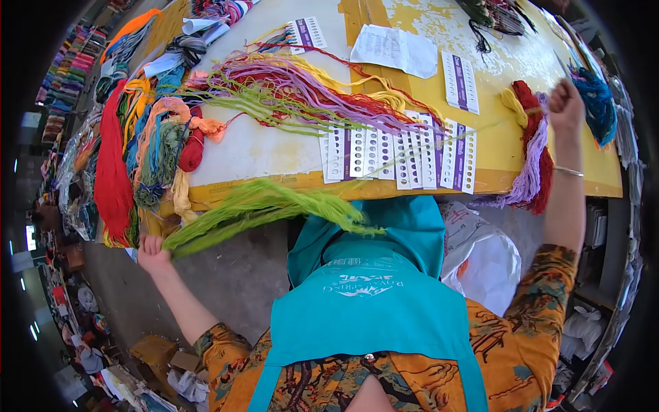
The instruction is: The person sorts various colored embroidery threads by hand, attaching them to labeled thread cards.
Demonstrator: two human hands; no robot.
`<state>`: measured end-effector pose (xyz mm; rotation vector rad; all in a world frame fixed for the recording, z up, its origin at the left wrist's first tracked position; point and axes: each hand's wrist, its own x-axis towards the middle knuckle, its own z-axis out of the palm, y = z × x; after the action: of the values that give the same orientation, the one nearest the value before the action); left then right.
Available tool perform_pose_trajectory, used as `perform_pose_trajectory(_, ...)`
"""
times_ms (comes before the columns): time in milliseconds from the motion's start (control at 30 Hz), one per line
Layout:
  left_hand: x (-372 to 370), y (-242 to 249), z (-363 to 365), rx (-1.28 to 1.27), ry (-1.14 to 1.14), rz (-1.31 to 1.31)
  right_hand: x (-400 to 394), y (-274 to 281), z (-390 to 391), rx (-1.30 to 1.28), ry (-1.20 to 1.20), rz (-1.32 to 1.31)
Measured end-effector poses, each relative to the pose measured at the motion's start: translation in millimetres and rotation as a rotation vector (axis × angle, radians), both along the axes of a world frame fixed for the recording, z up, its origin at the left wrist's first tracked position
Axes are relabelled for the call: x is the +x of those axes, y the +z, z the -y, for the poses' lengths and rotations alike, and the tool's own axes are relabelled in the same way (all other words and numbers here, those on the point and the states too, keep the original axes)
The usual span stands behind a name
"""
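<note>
My left hand (154, 253) is closed round one end of a bright green thread bundle (274, 206), below the table's near edge. The bundle stretches right toward my teal apron, its free end loose. Raised at the right, my right hand (566, 104) is closed, and a thin pale green strand seems to run from it leftward across the table; its grip is partly hidden by the fingers. Punched cards (371, 154) lie in an overlapping row at the near edge. Behind them spread loose lilac, red, yellow and green threads (288, 89), some ends lying on the cards.
Several coloured skeins (113, 165) hang over the table's left side. Lilac and dark red skeins (532, 151) hang at the right edge, with a blue skein (592, 103) beyond. A paper sheet (393, 51) and another punched card (460, 82) lie farther back. A white plastic bag (484, 264) stands below.
</note>
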<state>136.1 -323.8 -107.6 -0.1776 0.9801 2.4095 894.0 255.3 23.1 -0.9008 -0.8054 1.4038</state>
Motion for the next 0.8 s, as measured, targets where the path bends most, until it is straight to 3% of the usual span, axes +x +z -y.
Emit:
perform_pose_trajectory(100, -21, 0, 59, -0.204, 0.233, -0.005, 122, 15, -61, 0.014, -0.305, 0.232)
perform_pose_trajectory(133, -14, 11, 61, -0.272, 0.349, 0.012, 144, 31, -66, -0.026, -0.518, 0.299)
perform_pose_trajectory(167, -8, 23, 59, -0.270, 0.353, 0.012, 289, 18, -146, -0.026, -0.393, 0.378)
perform_pose_trajectory(233, -14, 27, 66, -0.285, 0.415, -0.011, 260, 57, -101, 0.092, -0.690, 0.687)
perform_pose_trajectory(267, -18, 27, 66, -0.150, 0.254, -0.064, 261, 74, -93, 0.159, -0.750, 1.188)
perform_pose_trajectory(300, -9, 30, 51, -0.059, 0.134, -0.059, 251, 88, -83, 0.236, -0.830, 1.962)
perform_pose_trajectory(333, 16, 41, 18, 0.033, 0.012, -0.053, 228, 96, -77, 0.340, -0.825, 2.259)
perform_pose_trajectory(367, 46, 51, -19, 0.042, -0.063, -0.024, 192, 94, -71, 0.502, -0.738, 2.032)
perform_pose_trajectory(400, 77, 56, -56, 0.049, -0.137, 0.004, 142, 81, -59, 0.561, -0.509, 1.541)
perform_pose_trajectory(433, 100, 50, -84, 0.135, -0.310, 0.030, 88, 68, -37, 0.530, -0.325, 1.173)
perform_pose_trajectory(467, 131, 49, -114, 0.167, -0.454, 0.025, 34, 53, -10, 0.496, -0.168, 0.990)
perform_pose_trajectory(500, 159, 42, -141, 0.214, -0.538, 0.064, -5, 36, 14, 0.543, -0.008, 1.144)
perform_pose_trajectory(533, 185, 35, -165, 0.211, -0.659, 0.084, -45, 10, 36, 0.495, 0.196, 0.937)
perform_pose_trajectory(600, 238, 27, -206, 0.180, -0.884, 0.151, -115, -18, 100, 0.446, 0.547, 0.851)
perform_pose_trajectory(633, 265, 26, -225, 0.167, -0.991, 0.179, -140, -32, 122, 0.399, 0.661, 0.779)
perform_pose_trajectory(733, 326, 35, -262, 0.057, -1.280, -0.132, -197, -45, 181, 0.232, 0.939, 0.643)
perform_pose_trajectory(800, 348, 43, -280, -0.068, -1.332, -0.162, -213, -58, 196, 0.224, 1.038, 0.487)
